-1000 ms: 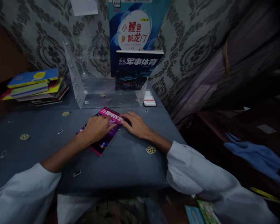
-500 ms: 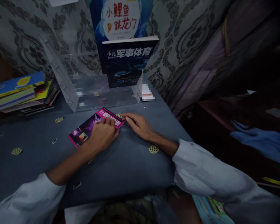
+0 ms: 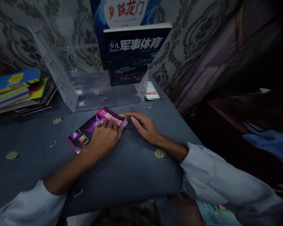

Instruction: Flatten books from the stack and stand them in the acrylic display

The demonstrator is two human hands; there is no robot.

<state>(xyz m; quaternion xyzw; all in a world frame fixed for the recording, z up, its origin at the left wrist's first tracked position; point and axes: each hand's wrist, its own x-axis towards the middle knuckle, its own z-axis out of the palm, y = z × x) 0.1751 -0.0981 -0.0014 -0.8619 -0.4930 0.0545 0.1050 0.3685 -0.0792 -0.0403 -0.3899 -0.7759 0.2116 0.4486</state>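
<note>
A book (image 3: 83,128) with a pink and purple starburst cover lies slanted on the table. My left hand (image 3: 105,135) rests on its right half, fingers spread over the cover and title, thumb by the near edge. Pale page edges show at the book's right end, beside that hand. Just right of the book is my right hand (image 3: 145,127), fingers stretched toward its far right corner and thumb apart, holding nothing. A small gap seems to separate its fingertips from the book.
Behind the book stands a clear acrylic rack (image 3: 70,102) holding a dark blue book (image 3: 129,62) and a taller blue book (image 3: 99,18). A pile of books (image 3: 16,86) sits at the left. The table's (image 3: 136,175) right edge runs past my right forearm.
My right hand has moved slightly right, away from the book's corner, and pale page edges now show there. My left hand stays on the cover. The view has shifted slightly.
</note>
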